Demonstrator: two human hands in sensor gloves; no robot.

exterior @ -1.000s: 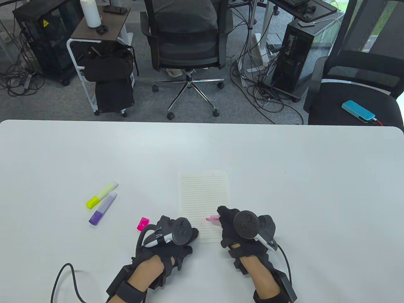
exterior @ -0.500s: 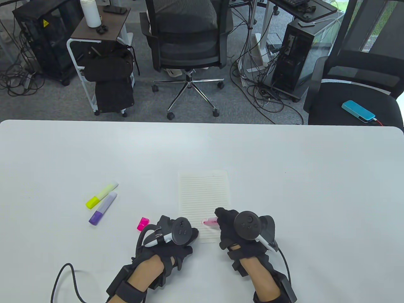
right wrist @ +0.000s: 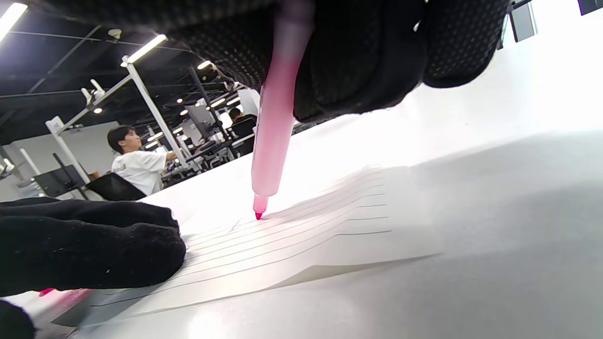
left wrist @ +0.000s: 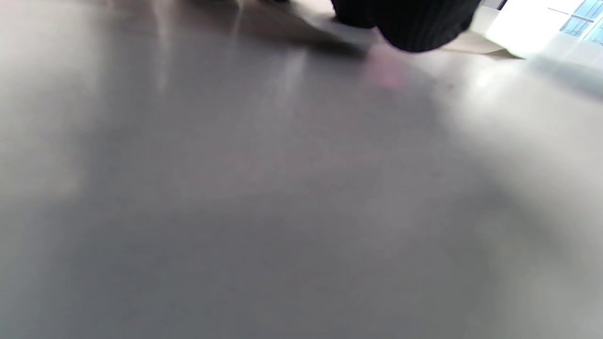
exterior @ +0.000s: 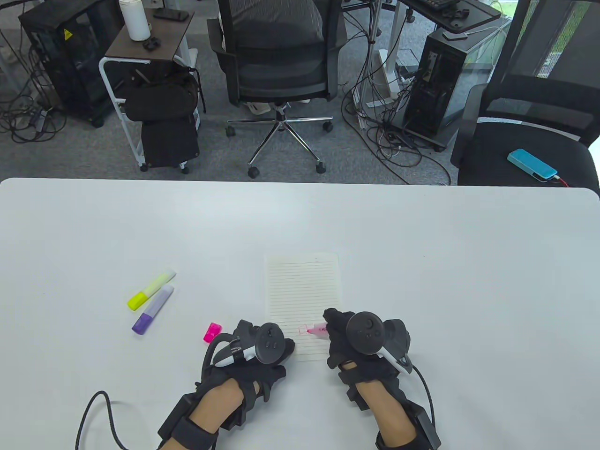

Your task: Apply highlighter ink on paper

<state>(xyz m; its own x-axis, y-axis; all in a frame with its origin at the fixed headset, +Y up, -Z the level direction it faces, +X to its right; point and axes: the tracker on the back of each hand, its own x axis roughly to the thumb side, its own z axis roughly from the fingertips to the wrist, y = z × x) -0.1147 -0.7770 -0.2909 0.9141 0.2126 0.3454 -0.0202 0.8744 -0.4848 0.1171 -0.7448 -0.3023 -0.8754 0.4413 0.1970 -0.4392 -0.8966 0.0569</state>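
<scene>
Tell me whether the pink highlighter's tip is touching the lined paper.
Touching. The right wrist view shows the pink highlighter tip meeting the lined paper with no gap.

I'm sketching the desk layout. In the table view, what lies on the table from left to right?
Yellow highlighter → purple highlighter → pink cap → left hand → lined paper → right hand, which holds the pink highlighter.

My table view looks down from high up. My left wrist view sits low, blurry, almost on the table [left wrist: 282, 197]. My right wrist view sits low too; both see the paper [right wrist: 301, 235].
</scene>
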